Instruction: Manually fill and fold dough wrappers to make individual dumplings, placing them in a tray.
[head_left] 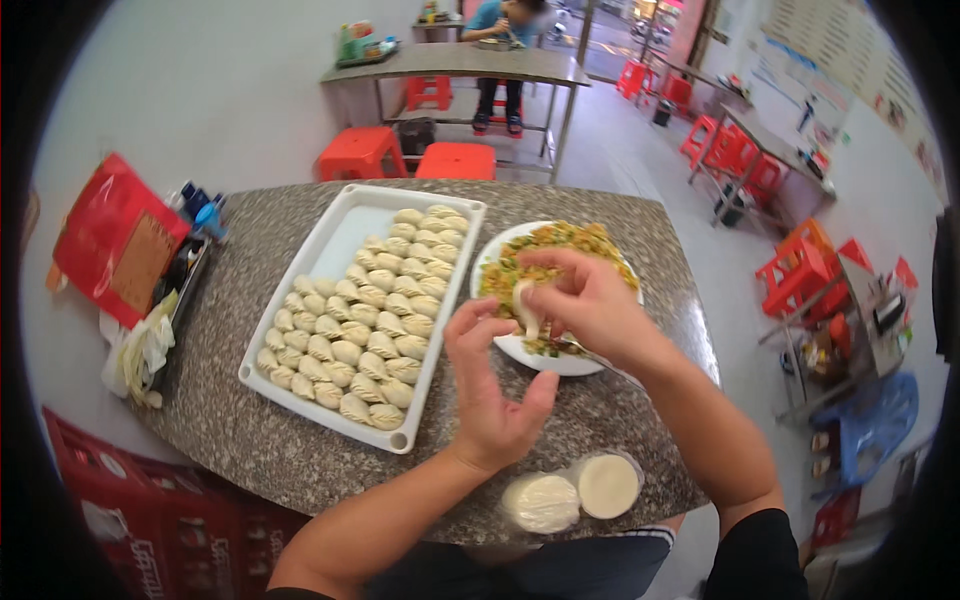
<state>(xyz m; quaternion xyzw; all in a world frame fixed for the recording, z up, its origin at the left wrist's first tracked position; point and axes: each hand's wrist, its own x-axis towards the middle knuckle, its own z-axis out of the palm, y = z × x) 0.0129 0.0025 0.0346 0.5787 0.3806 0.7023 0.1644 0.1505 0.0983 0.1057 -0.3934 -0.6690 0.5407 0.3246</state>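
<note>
My right hand (590, 305) pinches a pale dumpling (525, 308) between thumb and fingers, above a white plate (560, 367) of chopped yellow-green filling (590, 240). Close beside the dumpling is my left hand (495, 385), its fingers and thumb apart; whether a fingertip touches the dough I cannot tell. A metal utensil (608, 368) rests on the plate, partly behind my right wrist. Left of my hands, rows of pleated dumplings (380, 320) fill much of a white tray (335, 240). Near the table's front edge sit a stack of round wrappers (608, 486) and a plastic-covered stack (541, 502).
The speckled stone table (450, 500) holds everything. On its left are a red bag (120, 240) and a crumpled plastic bag (145, 345), with red crates (170, 510) below. Red stools (360, 152) stand beyond it. A person (500, 40) sits at the far table (460, 66).
</note>
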